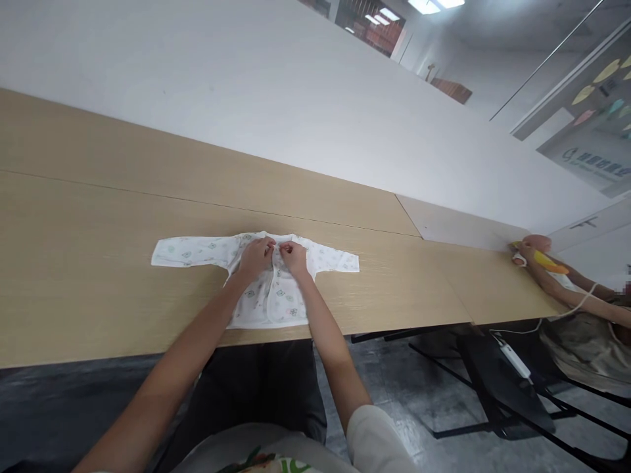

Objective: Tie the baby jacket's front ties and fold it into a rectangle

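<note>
A small white baby shirt [290, 299] with a sparse printed pattern lies spread flat on the wooden table, its sleeves stretched out to both sides. Its front opening runs down the middle toward me. Near the neckline, my left hand [257, 256] pinches the left edge of the opening with closed fingers. Just beside it, my right hand [294, 257] has its fingers closed on the other edge. The two hands are almost touching. Whatever fastener is between the fingertips is too small to make out.
The table [98, 289] runs along a white partition [197, 85]. At its far right end another person's hands [530, 253] hold a yellow object [545, 261]. A black folding chair [503, 387] with a white power strip [515, 361] on it stands at the right.
</note>
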`<state>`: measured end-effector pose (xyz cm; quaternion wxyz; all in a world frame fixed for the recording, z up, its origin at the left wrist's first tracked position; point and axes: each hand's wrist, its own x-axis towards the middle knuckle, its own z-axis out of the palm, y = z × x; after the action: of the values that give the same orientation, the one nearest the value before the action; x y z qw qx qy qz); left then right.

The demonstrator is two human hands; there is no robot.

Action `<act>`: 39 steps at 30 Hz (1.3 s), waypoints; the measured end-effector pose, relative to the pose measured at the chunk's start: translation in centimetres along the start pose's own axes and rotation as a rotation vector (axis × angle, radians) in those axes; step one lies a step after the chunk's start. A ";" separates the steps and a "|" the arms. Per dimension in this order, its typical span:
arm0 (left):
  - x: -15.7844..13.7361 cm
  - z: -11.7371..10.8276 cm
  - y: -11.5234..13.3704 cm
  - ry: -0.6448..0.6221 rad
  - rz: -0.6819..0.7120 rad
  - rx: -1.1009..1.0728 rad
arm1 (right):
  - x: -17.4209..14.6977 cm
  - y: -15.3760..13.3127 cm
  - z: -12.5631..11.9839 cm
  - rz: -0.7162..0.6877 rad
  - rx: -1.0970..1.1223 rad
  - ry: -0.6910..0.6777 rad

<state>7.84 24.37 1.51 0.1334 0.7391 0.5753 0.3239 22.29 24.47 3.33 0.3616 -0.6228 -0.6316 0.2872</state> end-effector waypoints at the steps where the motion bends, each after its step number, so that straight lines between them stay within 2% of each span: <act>1: 0.0 0.0 -0.1 -0.010 0.002 0.006 | -0.1 0.0 0.1 -0.022 -0.039 -0.008; 6: 0.2 0.1 -0.5 -0.042 0.005 0.053 | -0.6 -0.4 -0.2 -0.149 -0.194 -0.062; 10: 0.3 -0.2 -0.5 -0.060 -0.008 0.071 | -0.9 -0.9 -0.7 -0.198 -0.256 -0.096; 17: -0.9 -1.9 -0.5 -0.076 0.006 0.057 | -2.5 -1.9 -0.6 -0.156 -0.309 -0.165; 23: -2.5 -2.5 0.0 -0.154 0.060 0.074 | -4.5 -1.9 -0.9 -0.152 -0.388 -0.191; 29: -3.1 -2.0 0.4 -0.154 0.146 -0.042 | -5.2 -1.3 -1.9 -0.075 -0.134 -0.128; 34: -3.3 -2.0 1.0 -0.155 0.186 -0.028 | -5.3 -0.9 -2.2 -0.048 0.027 -0.109; 37: -3.3 -2.0 1.2 -0.147 0.183 -0.009 | -5.4 -1.5 -2.4 -0.028 0.082 -0.082; 39: -3.4 -2.0 1.2 -0.133 0.157 -0.003 | -6.1 -3.0 -2.9 -0.020 0.142 -0.022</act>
<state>7.08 20.44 2.62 0.1465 0.8016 0.5051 0.2844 22.73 17.94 6.80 0.4006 -0.5860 -0.6198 0.3345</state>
